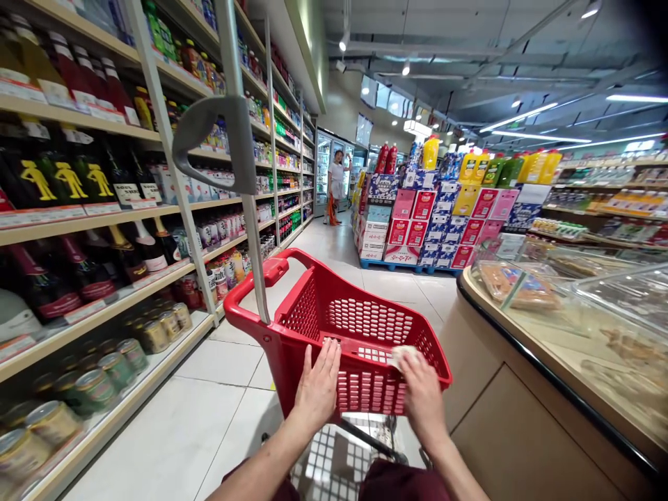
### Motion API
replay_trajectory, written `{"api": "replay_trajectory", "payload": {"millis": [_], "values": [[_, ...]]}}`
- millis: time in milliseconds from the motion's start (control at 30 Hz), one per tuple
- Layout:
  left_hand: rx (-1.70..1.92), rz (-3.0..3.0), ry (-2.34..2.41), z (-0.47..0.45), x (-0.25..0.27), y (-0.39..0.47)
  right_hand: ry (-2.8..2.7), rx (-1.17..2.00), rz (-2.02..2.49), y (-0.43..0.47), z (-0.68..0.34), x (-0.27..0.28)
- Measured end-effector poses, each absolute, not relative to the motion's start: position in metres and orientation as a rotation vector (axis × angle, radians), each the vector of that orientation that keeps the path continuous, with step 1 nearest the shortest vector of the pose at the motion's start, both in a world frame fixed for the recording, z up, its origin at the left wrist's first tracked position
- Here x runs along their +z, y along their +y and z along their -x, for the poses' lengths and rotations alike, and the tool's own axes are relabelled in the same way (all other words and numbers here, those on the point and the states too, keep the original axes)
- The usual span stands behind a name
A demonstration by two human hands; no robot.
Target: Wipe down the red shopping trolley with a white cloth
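A red shopping cart point(376, 327) with perforated sides stands right in front of me, its basket bare inside where I can see. My left hand point(319, 379) rests on the near rim, fingers stretched out flat and pointing away from me. Further right, my right hand point(422, 386) presses a whitish cloth point(401, 353) against the rim near the cart's front corner. The right fingers are bent over the cloth, and part of it is hidden under them. From the cart's left end rises a metal pole with a grey handle point(222, 142).
Shelves point(172, 209) of bottles and cans run along the left. On the right is a curved counter point(501, 355) with clear covers and packaged food. Stacked boxes point(412, 223) topped with juice bottles stand ahead. A person point(335, 181) stands farther down the tiled aisle point(323, 243).
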State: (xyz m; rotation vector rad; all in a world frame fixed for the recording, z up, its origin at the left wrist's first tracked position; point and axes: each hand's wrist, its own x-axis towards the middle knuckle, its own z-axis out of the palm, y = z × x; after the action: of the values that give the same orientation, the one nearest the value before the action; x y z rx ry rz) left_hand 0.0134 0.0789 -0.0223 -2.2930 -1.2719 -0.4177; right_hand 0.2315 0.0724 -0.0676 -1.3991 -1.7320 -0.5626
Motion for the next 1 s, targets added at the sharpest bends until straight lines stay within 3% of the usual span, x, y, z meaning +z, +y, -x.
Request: {"api": "replay_trajectory", "payload": {"millis": [233, 400, 567, 700, 1000], "values": [[-0.433, 2.246, -1.269, -0.004, -0.018, 0.079, -1.900, -0.440, 1.226, 0.077, -0.212, -0.066], [-0.448, 2.154, -1.352, 0.016, -0.013, 0.081, -1.657, -0.511, 1.319, 0.083, -0.196, -0.063], [-0.422, 2.125, -1.297, 0.035, -0.006, 0.079, -1.917, -0.414, 1.178, 0.089, -0.164, -0.061], [-0.488, 2.033, -1.372, 0.047, 0.000, 0.077, -1.744, -0.411, 1.292, 0.087, -0.163, -0.061], [-0.748, 1.975, -1.289, 0.101, 0.019, 0.081, -1.895, -0.102, 0.954, 0.088, -0.064, -0.017]]}}
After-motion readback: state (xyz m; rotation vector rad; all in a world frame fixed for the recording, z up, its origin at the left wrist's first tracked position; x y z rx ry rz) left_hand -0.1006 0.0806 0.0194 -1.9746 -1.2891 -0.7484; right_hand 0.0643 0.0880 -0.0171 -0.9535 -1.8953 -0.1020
